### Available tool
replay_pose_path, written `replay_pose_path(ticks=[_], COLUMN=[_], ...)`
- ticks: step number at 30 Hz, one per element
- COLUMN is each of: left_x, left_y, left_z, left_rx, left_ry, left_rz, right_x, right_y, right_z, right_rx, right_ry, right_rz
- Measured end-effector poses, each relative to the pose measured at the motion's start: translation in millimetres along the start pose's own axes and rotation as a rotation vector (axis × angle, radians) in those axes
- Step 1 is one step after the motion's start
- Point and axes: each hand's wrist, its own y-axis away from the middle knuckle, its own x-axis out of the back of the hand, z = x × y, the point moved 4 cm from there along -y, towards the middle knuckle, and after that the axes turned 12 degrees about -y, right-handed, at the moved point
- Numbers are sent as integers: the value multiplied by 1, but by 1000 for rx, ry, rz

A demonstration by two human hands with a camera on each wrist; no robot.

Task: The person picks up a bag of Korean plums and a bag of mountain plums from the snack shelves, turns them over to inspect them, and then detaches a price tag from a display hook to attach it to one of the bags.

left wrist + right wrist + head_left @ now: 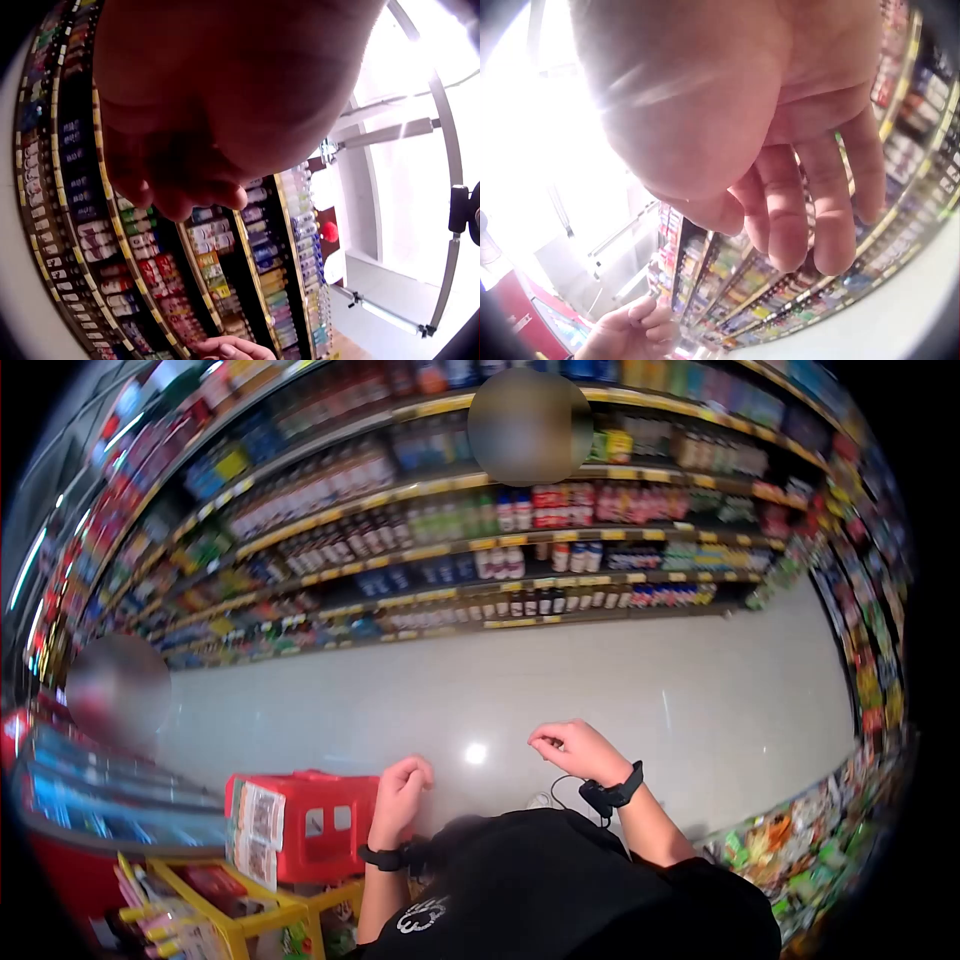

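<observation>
Both hands are held in front of the body above the pale floor, with nothing in them. My left hand is at the lower middle of the head view, beside a red plastic basket, its fingers loosely curled. In the left wrist view the fingers of that hand bend in dark shadow. My right hand is farther right over the floor, fingers loosely bent. The right wrist view shows this hand close up, its fingers spread a little and slightly bent. Each wrist wears a black strap.
Long shelves of bottles and packs run along the far side of the aisle floor. A yellow-framed rack stands at lower left, near a chilled case. Packaged goods line the right side.
</observation>
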Motion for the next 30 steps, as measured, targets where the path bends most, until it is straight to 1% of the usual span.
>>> replay_pose_path(ticks=[1, 4, 6, 9, 11, 13, 14, 17, 19, 21, 23, 24, 27, 28, 30], left_x=[-14, -60, -92, -144, -182, -219, -237, -289, -322, -353, -384, -398, -435, -447, -471], left_y=[-11, -46, -66, -104, -124, -145, -156, -190, -215, -242, -273, -289, -333, -348, -378], left_z=[10, 34, 39, 46, 57, 69, 75, 87, 91, 99, 110, 116, 139, 149, 165], left_rx=[-19, -27, 22, 29, 12, -20, -19, -49, -129, -128, -131, -143, -162, -177, -209], left_ry=[-12, -5, 7, 46, 40, -31, -31, -34, -54, -52, -38, -36, -13, -3, 6], left_rz=[-48, -268, -412, -627, -740, -808, -849, -973, -1031, -1086, -1131, -1152, -1177, -1197, -1226], right_x=[15, 51, 69, 95, 109, 126, 134, 158, 179, 205, 235, 252, 305, 323, 358], right_y=[12, 54, 86, 135, 163, 187, 195, 208, 205, 197, 186, 183, 167, 161, 153], right_z=[3, 12, 23, 29, 35, 48, 53, 70, 76, 76, 68, 70, 71, 71, 76], right_rx=[-34, -43, -60, -112, -166, -204, -230, -275, -312, -348, -341, -419, -475, -394, -371], right_ry=[14, -12, -20, -25, -37, -17, -20, -73, -55, -23, 1, 5, -16, 37, 64], right_rz=[37, 206, 330, 520, 630, 779, 821, 914, 934, 941, 980, 926, 924, 952, 971])
